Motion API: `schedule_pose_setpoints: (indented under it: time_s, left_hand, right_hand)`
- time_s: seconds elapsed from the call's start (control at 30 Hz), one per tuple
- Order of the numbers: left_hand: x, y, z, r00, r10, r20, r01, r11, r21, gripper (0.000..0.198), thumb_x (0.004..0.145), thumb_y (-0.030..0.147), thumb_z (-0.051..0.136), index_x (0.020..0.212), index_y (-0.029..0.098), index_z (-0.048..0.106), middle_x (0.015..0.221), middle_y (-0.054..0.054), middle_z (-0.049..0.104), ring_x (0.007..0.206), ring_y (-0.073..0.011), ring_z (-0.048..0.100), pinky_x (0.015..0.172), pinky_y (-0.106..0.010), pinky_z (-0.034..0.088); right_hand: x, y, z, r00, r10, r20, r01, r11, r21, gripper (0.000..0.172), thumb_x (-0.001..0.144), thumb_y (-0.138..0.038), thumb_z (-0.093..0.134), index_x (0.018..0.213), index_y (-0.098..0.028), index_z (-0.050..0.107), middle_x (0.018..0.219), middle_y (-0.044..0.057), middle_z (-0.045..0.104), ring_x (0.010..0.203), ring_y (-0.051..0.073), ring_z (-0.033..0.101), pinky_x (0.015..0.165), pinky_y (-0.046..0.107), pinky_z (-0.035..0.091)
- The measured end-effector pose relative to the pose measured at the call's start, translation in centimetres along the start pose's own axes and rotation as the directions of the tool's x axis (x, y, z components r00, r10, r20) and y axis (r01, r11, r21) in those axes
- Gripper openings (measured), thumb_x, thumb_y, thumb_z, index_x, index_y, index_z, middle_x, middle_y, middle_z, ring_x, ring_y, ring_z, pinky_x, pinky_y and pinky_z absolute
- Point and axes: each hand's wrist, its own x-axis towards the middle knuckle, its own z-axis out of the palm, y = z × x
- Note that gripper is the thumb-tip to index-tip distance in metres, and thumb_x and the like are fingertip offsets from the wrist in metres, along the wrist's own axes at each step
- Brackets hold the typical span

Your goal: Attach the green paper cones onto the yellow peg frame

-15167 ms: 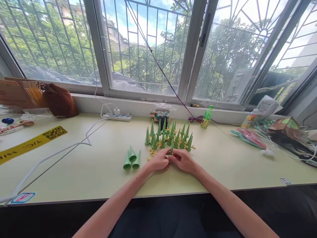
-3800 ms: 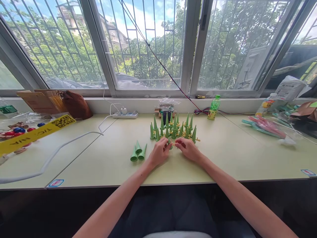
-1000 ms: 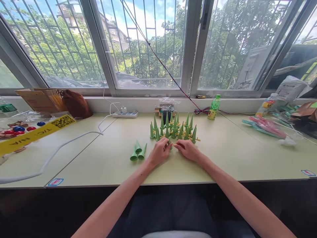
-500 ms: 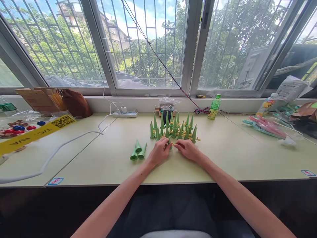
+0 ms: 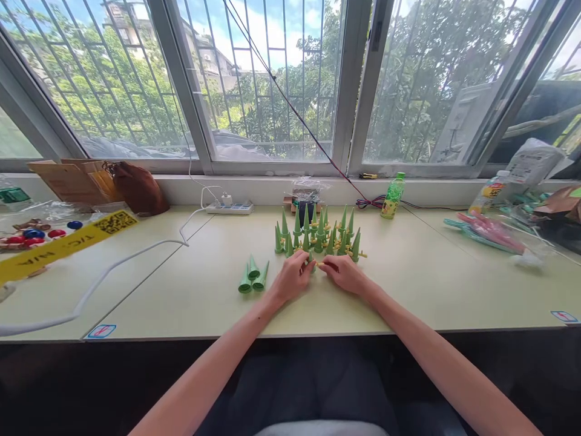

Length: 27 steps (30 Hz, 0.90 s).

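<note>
Left hand (image 5: 293, 276) grips green cone (image 5: 311, 258), seemingly vertical, tip up; right hand (image 5: 344, 272) pinches yellow piece (image 5: 319, 264).

The hands (image 5: 290, 280) partly hide a green cone (image 5: 311, 259) and small yellow piece (image 5: 318, 264).

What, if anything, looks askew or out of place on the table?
Three hollow green plastic cones lie on their sides left of the hands, looking odd because the clustered green plastic cones stand upright.
</note>
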Motion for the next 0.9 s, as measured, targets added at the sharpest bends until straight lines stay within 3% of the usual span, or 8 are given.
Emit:
schedule_pose_setpoints:
  time_s: [0.23,0.53,0.77,0.9]
  left_hand:
    - [-0.02,0.03,-0.04,1.0,-0.004,0.004,0.004,1.0,-0.005,0.022,0.094,0.024,0.047,0.073,0.017,0.045,0.074,0.0,0.047,0.06,-0.01,0.044,0.057,-0.024,0.037]
    - [0.03,0.08,-0.01,1.0,0.0,0.006,0.0,1.0,-0.002,0.022,0.093,0.025,0.047,0.073,0.017,0.046,0.074,0.0,0.048,0.06,-0.01,0.044,0.057,-0.024,0.037]
    - [0.02,0.1,0.01,1.0,0.009,0.001,-0.009,1.0,0.005,0.024,0.094,0.025,0.047,0.071,0.017,0.043,0.073,0.0,0.046,0.06,-0.01,0.042,0.057,-0.024,0.035]
    - [0.0,0.02,0.02,1.0,0.003,0.01,-0.003,1.0,-0.002,0.025,0.094,0.025,0.047,0.071,0.018,0.041,0.073,0.001,0.045,0.059,-0.0099,0.042,0.057,-0.024,0.035]
  right_hand:
    - [-0.02,0.16,0.12,1.0,0.002,-0.014,-0.001,0.998,0.06,0.017,0.092,-0.035,0.054,0.095,-0.019,0.058,0.063,-0.002,0.058,0.055,0.012,0.046,0.058,0.024,0.036]
    - [0.01,0.06,0.04,1.0,0.0,-0.001,0.0,1.0,0.021,0.027,0.095,-0.03,0.048,0.072,-0.019,0.055,0.058,-0.003,0.054,0.053,0.011,0.042,0.056,0.024,0.032]
    - [0.03,0.2,0.11,1.0,0.001,-0.023,0.0,0.999,0.05,0.014,0.091,-0.033,0.056,0.09,-0.019,0.058,0.064,-0.003,0.057,0.056,0.012,0.046,0.058,0.024,0.035]
    - [0.08,0.16,0.09,0.999,-0.017,-0.029,0.019,0.998,0.055,0.016,0.091,-0.031,0.054,0.082,-0.018,0.056,0.066,-0.002,0.057,0.057,0.012,0.045,0.058,0.024,0.035]
